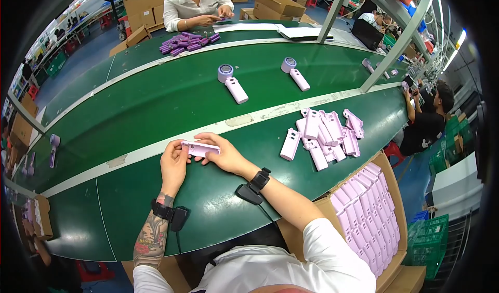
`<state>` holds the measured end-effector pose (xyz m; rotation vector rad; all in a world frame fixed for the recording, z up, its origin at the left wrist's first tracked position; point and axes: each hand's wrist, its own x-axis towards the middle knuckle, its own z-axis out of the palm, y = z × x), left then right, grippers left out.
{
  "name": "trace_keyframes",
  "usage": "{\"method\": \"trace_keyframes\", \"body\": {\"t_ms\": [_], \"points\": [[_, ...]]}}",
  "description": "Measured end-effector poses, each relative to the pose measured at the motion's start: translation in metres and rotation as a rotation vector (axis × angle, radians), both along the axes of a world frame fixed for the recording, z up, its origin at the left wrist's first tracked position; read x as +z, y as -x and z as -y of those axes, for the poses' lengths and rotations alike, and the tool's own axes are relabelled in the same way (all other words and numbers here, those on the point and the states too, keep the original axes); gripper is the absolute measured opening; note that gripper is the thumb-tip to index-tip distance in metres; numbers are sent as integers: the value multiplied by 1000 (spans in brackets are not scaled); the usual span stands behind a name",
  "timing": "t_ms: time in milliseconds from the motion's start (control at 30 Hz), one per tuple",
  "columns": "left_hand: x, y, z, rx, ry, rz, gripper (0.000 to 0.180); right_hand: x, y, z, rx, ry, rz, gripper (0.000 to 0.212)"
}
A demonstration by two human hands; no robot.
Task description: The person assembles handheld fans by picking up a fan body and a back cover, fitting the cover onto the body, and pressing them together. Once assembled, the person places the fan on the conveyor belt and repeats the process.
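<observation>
Between my two hands, over the near edge strip of the green belt, is a pale pink plastic housing shell (202,148), its hollow side partly showing. My left hand (174,163) pinches its left end with thumb and fingers. My right hand (227,155) grips the right end, fingers curled over the far side and beneath. To the right on the green table lies a loose heap of similar pink shells (325,132), some face up and some showing their hollow insides.
An open cardboard box (392,189) packed with rows of pink shells stands at my right. Handheld fan parts (236,89) lie on the green belt (171,95). Across it, a person (195,7) works by a purple pile (187,42). A metal frame post (397,43) rises at right.
</observation>
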<state>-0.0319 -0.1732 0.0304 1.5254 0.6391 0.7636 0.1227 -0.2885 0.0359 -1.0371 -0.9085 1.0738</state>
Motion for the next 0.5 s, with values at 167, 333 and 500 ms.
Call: {"method": "trace_keyframes", "body": {"t_ms": [167, 333, 500], "points": [[3, 4, -1, -1, -21, -20, 19, 7, -2, 0, 128, 26, 239, 50], [-3, 3, -2, -14, -93, 5, 19, 12, -4, 4, 161, 53, 191, 46], [-2, 4, 1, -5, -135, 36, 19, 11, -5, 2, 192, -1, 157, 43]]}}
